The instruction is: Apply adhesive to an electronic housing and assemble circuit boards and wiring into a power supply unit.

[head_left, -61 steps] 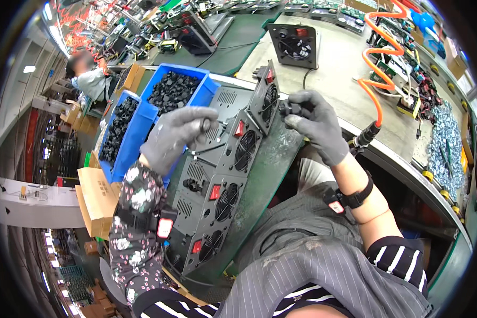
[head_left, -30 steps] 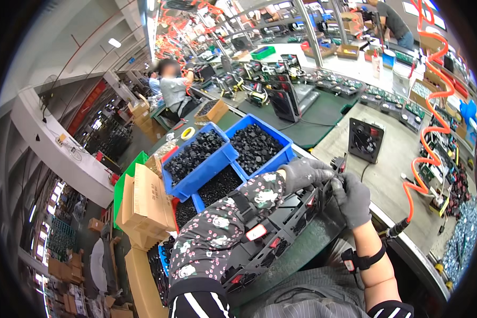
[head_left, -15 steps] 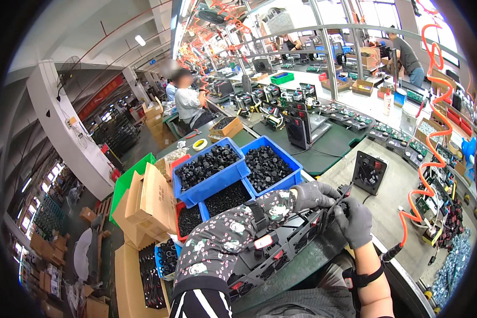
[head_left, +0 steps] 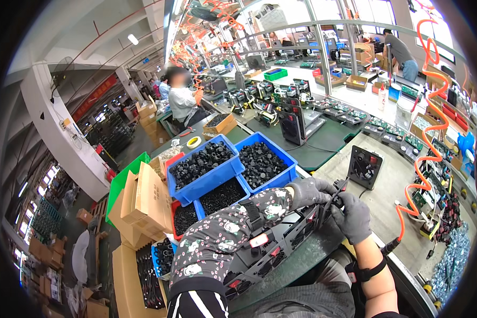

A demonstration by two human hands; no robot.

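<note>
My left hand (head_left: 308,193), in a grey glove, is closed on the upper edge of a black panel (head_left: 325,213) that stands tilted on the bench edge. From the other side my right hand (head_left: 353,218), also gloved in grey, pinches the same panel with thumb and fingers. Whatever small part may sit between the fingertips is hidden. More black panels (head_left: 273,261) with red switches lean in a row under my left forearm, along the dark green bench edge. Beyond my right hand, a black panel with a round fan grille (head_left: 365,166) stands upright on the bench.
Blue bins of black plastic parts (head_left: 204,165) (head_left: 262,163) stand left of centre, with cardboard boxes (head_left: 146,204) beside them. An orange coiled air hose (head_left: 411,200) hangs at right, near a pile of clear bagged parts (head_left: 450,259). A person (head_left: 181,100) sits farther along the bench.
The whole view has shifted slightly with my head. Both hands stay at the same black panel, with my right fingers a little more curled near its edge.
</note>
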